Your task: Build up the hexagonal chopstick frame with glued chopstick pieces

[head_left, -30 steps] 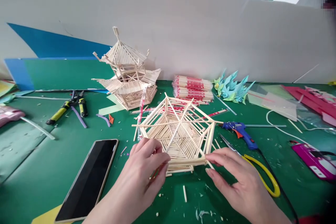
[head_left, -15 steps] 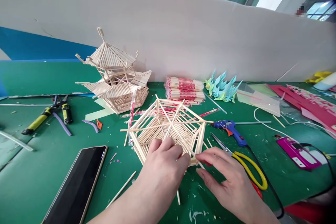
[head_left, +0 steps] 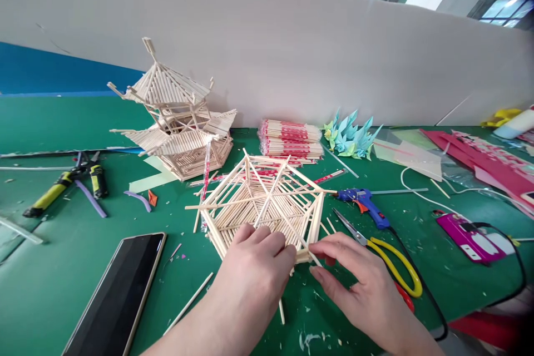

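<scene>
A six-sided frame of thin wooden sticks lies in front of me, with several longer sticks crossed over its top. My left hand is closed at its near side, fingers curled down on a crossing stick; the fingertips are hidden. At the near right corner, my right hand has thumb and forefinger around the end of a diagonal wooden stick. Just right of the frame lie a blue glue gun and yellow-handled scissors.
A stick-built pagoda stands at the back left. Behind the frame are wrapped stick bundles and blue folded paper. Pliers and a phone lie left. A magenta device with cables sits right.
The view has shifted slightly, so everything sits a little further left. Both hands keep nearly the same places on the frame.
</scene>
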Demonstrator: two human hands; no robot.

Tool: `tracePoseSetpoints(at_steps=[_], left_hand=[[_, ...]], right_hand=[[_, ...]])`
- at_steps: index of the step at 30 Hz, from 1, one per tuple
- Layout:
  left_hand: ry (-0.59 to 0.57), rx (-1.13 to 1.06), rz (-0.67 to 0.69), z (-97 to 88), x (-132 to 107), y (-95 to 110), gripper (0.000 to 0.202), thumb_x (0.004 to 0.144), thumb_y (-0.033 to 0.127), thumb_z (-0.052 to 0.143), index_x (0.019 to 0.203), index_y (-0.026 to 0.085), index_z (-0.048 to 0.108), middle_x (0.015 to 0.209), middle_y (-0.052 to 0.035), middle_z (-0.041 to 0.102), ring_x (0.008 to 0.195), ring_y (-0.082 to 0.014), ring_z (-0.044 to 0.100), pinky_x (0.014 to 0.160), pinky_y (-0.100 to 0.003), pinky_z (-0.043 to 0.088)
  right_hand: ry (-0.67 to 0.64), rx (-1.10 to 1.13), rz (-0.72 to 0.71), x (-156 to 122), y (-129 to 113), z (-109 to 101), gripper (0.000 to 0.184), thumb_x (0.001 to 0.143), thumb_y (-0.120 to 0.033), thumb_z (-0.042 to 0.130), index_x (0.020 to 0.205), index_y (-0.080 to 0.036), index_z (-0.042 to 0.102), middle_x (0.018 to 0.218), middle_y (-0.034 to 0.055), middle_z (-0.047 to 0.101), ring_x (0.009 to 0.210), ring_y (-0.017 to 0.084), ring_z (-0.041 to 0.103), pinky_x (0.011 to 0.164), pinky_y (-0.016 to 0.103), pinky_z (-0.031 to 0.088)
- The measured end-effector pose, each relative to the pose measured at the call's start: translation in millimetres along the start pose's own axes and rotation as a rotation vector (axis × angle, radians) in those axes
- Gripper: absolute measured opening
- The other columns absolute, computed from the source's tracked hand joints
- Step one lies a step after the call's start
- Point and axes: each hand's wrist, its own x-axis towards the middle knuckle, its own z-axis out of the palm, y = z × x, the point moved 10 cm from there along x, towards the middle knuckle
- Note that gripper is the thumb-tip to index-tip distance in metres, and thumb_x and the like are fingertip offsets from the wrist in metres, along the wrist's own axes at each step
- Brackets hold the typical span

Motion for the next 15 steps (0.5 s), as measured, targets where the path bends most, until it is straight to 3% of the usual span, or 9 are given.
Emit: tracePoseSetpoints(at_steps=[6, 10, 12, 15], left_hand=[[-0.005, -0.032, -0.023, -2.8, 2, -1, 0.022, 0.082, 0.010, 0.043, 0.075, 0.016, 0.063, 0.070, -0.0046, 0.062, 0.061, -0.0172, 0.052, 0.058, -0.030, 0.037], [0.150, -0.225, -0.002, -27.1, -3, 4, 0.024, 0.083, 0.009, 0.041, 0.081, 0.017, 0.064, 0.071, -0.0046, 0.062, 0.063, -0.0158, 0.054, 0.058, -0.028, 0.042], [0.241, -0.377, -0.012, -42.3, -12, 4, 0.023, 0.083, 0.009, 0.044, 0.090, 0.020, 0.064, 0.076, -0.0035, 0.064, 0.064, -0.0139, 0.057, 0.058, -0.024, 0.045], [0.350, -0.564, -0.099, -58.1, -32, -3, 0.026, 0.082, 0.009, 0.049, 0.097, 0.026, 0.061, 0.080, -0.0010, 0.065, 0.066, -0.0124, 0.060, 0.056, -0.020, 0.047]], right_hand=[[-0.012, 0.012, 0.020, -2, 0, 1, 0.019, 0.084, -0.021, 0.057, 0.104, -0.023, 0.057, 0.094, 0.0026, 0.060, 0.085, 0.014, 0.057, 0.074, 0.024, 0.047], [-0.005, 0.032, 0.056, -5, 2, -4, 0.025, 0.085, -0.027, 0.056, 0.109, -0.024, 0.054, 0.093, 0.0020, 0.059, 0.079, 0.014, 0.057, 0.068, 0.024, 0.048], [0.066, 0.001, 0.085, -9, 11, -18, 0.021, 0.087, -0.028, 0.052, 0.107, -0.025, 0.055, 0.092, 0.0013, 0.061, 0.079, 0.014, 0.059, 0.069, 0.023, 0.048], [0.254, -0.168, 0.229, -22, 48, -52, 0.017, 0.088, -0.032, 0.048, 0.097, -0.024, 0.060, 0.089, 0.0014, 0.066, 0.078, 0.015, 0.063, 0.067, 0.022, 0.049]])
